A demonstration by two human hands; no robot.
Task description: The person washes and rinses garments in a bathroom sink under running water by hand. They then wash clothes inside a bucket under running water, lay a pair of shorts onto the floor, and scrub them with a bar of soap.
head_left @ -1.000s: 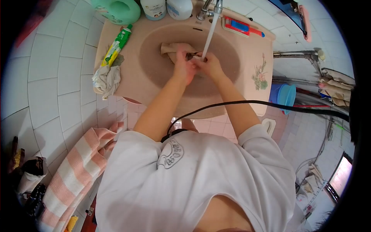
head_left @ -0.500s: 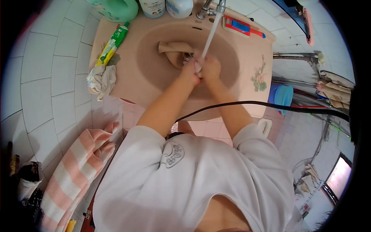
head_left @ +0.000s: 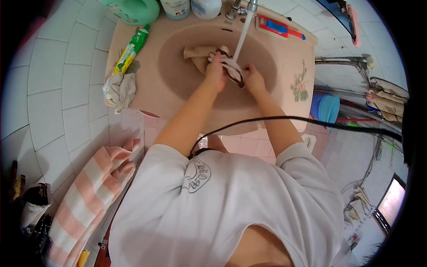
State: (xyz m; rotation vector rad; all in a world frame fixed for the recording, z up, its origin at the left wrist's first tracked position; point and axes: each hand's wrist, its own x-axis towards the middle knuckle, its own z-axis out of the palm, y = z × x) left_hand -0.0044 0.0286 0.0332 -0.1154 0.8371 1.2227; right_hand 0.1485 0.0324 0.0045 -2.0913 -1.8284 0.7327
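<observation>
My left hand point(head_left: 215, 74) is closed around a wet, pale cloth with dark brown edging point(head_left: 232, 69), over the pink basin point(head_left: 175, 86). My right hand point(head_left: 255, 80) is at the cloth's right side, its thumb and fingers pinched together at the edge. Between the hands the cloth is partly spread. Water from the running tap point(head_left: 252, 6) falls beside the cloth, close to my right fingertips. A beige piece of fabric point(head_left: 195, 53) lies in the basin left of my left hand; whether it joins the held cloth cannot be told.
A red and blue brush point(head_left: 278, 29) lies right of the tap. Bottles, including a green one point(head_left: 133, 10), stand at the back. A toothpaste tube point(head_left: 132, 51) and a crumpled white cloth point(head_left: 120, 91) lie on the left. A black cable point(head_left: 284, 118) crosses above my forearms.
My hands have moved apart from being pressed together under the water. The right hand went right, and the bunched cloth is now opened out between them.
</observation>
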